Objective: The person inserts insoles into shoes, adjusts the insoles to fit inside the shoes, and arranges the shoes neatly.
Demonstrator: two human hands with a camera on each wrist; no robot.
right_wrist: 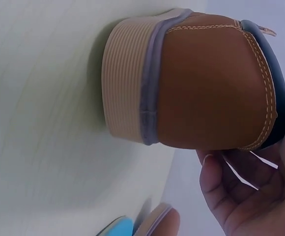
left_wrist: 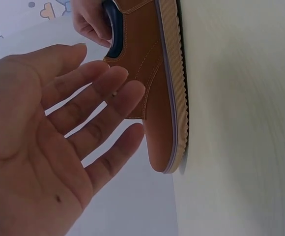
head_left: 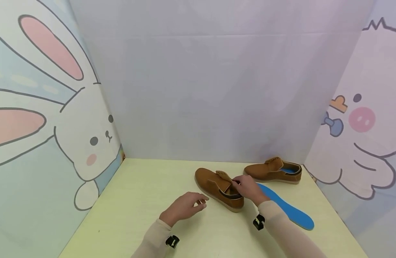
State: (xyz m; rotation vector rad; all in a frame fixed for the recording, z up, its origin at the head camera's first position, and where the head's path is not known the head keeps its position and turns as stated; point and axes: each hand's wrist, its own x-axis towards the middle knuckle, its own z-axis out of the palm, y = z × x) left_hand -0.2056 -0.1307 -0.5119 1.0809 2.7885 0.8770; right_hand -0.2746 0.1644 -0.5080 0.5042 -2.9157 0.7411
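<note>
On the pale yellow table [head_left: 136, 200], working from the left, your left hand [head_left: 185, 206] is hovering just off the near side of the closer brown shoe [head_left: 217, 188], fingers [left_wrist: 96, 105] spread and relaxed, holding nothing and not touching the suede. Next, that shoe is lying in the middle of the table, toe pointing away from you, sole down. Your right hand [head_left: 248, 188] is gripping it at the opening, fingers curled round the collar beside the tongue. Just right of that hand, the blue insole [head_left: 286, 208] is lying flat on the table, outside any shoe. Farthest right, the second brown shoe [head_left: 273, 171] is sitting near the back wall, and a strip of blue is showing inside it, so it seems to be fitted already. By my reading, one shoe is done, and the loose insole has yet to go into the one you are holding.
</note>
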